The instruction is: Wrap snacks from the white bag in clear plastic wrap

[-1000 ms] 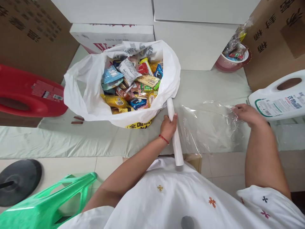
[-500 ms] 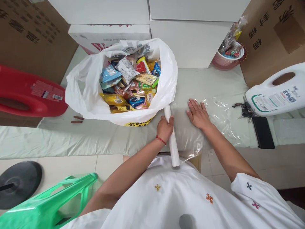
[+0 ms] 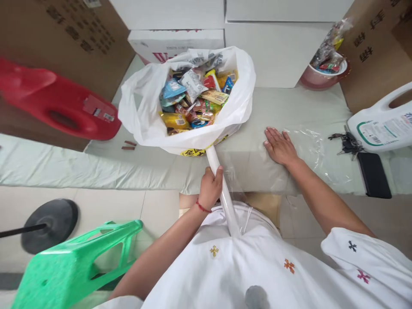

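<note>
My left hand (image 3: pixel 210 186) is wrapped round a white roll (image 3: pixel 228 207) of clear film at the table's front edge. The roll's far end touches the snack bag, and its near end lies against my shirt. Clear plastic film (image 3: pixel 317 156) stretches from the roll to the right, across the table. My right hand (image 3: pixel 280 146) lies flat on the film with its fingers spread. Beyond the roll stands an open white plastic bag (image 3: pixel 240 107) full of small wrapped snacks (image 3: pixel 193 86).
A red jug (image 3: pixel 64 111) and cardboard box stand left. White boxes (image 3: pixel 264 56) line the back. A pink bowl (image 3: pixel 325 79), white jug (image 3: pixel 386 128), keys (image 3: pixel 349 142) and black phone (image 3: pixel 374 175) are right. A green stool (image 3: pixel 64 262) stands on the floor.
My left hand has moved the roll left and toward my body, and more film stretches between the hands. My right hand still lies flat. The whole view has shifted.
</note>
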`<state>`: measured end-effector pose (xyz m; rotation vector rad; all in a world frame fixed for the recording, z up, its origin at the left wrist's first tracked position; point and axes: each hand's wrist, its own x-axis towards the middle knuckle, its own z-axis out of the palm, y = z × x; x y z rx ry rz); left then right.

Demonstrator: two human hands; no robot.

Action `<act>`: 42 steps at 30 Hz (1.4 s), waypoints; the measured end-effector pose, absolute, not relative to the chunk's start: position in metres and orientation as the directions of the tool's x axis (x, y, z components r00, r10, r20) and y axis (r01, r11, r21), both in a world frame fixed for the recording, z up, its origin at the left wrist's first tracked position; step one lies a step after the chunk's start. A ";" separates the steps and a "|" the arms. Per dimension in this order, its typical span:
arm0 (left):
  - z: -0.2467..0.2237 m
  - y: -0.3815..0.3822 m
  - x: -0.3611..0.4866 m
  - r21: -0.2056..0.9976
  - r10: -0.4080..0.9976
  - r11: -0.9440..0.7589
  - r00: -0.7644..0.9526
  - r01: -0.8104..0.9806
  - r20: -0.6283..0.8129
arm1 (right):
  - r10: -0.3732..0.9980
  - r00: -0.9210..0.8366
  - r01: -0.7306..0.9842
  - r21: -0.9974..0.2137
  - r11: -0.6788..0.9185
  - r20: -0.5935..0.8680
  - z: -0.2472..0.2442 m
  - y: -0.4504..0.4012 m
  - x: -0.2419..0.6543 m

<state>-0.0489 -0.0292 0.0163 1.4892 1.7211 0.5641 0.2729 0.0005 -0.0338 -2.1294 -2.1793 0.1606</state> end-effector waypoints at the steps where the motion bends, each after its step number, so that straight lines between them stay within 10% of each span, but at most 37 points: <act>1: 0.024 -0.030 -0.062 0.768 0.965 0.210 -0.002 0.606 -0.263 | 1.000 -0.023 0.991 -0.133 0.023 0.001 -0.035 0.000 0.274; 10: 0.082 -0.019 -0.219 0.601 0.900 0.213 0.086 0.770 -0.428 | 0.999 -0.022 0.992 -0.122 0.027 0.041 -0.040 0.000 0.276; 20: 0.043 0.067 -0.299 0.211 0.948 0.301 -0.267 0.930 -0.173 | 1.000 0.003 0.989 -0.146 0.000 0.022 -0.036 -0.001 0.271; 25: 0.041 0.127 -0.287 0.195 0.969 0.217 -0.187 0.956 -0.163 | 0.999 0.029 0.985 -0.169 -0.022 0.040 -0.037 0.001 0.264; 29: 0.049 0.113 -0.273 0.189 0.954 0.234 -0.262 0.954 0.145 | 0.996 0.087 0.975 -0.205 -0.081 0.024 -0.034 0.006 0.249; 34: 0.057 0.002 -0.213 0.254 0.892 0.097 -0.198 0.962 0.407 | 0.987 0.160 0.953 -0.261 -0.153 0.008 -0.027 0.022 0.231; 36: 0.059 -0.029 -0.166 0.467 0.948 -0.316 0.259 0.826 0.182 | 0.983 0.182 0.946 -0.273 -0.173 0.007 -0.026 0.035 0.229; 38: 0.059 -0.033 -0.110 0.697 0.721 -0.520 0.691 0.494 0.049 | 0.979 0.202 0.942 -0.277 -0.192 0.007 -0.027 0.051 0.232; 42: 0.048 0.020 0.009 0.830 0.727 -0.387 0.686 0.402 0.007 | 0.968 0.249 0.936 -0.260 -0.237 0.013 -0.029 0.076 0.244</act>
